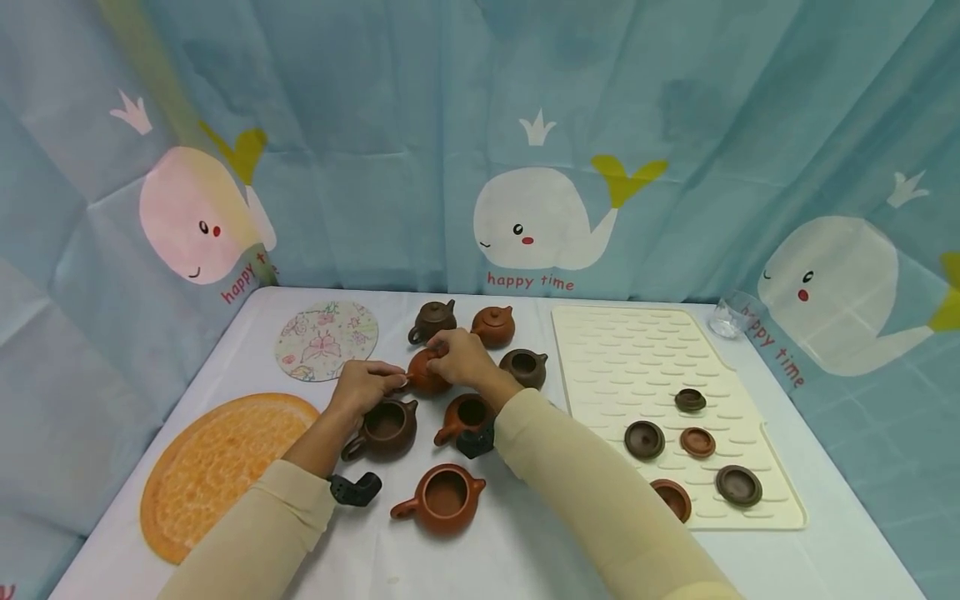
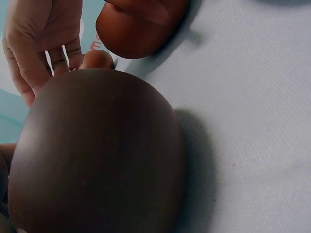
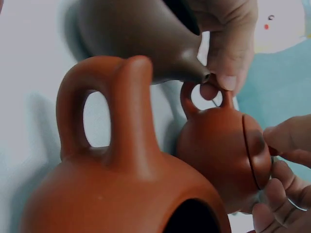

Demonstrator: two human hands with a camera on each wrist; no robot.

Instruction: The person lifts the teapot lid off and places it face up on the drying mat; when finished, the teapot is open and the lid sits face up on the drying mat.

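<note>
A red clay teapot [image 1: 425,380] stands on the table between my hands. My left hand [image 1: 363,388] pinches its loop handle [image 3: 186,99], as the right wrist view shows. With thumb and fingers my right hand [image 1: 467,362] grips the knob of its lid [image 3: 256,151], which sits over the opening. Just in front of the left hand is a lidless dark brown teapot [image 1: 387,432], large in the left wrist view. A lidless red teapot [image 1: 455,412] stands below the right hand, and another lidless red one [image 1: 444,503] is nearer the table's front.
Behind the hands stand a lidded brown teapot [image 1: 435,318] and a lidded red one [image 1: 495,327]. An open brown teapot [image 1: 525,367] is right of them. Several lids lie on a cream mat [image 1: 600,358]. Left are two round mats, orange [image 1: 225,467] and patterned [image 1: 326,340]. A clear glass [image 1: 726,318] stands far right.
</note>
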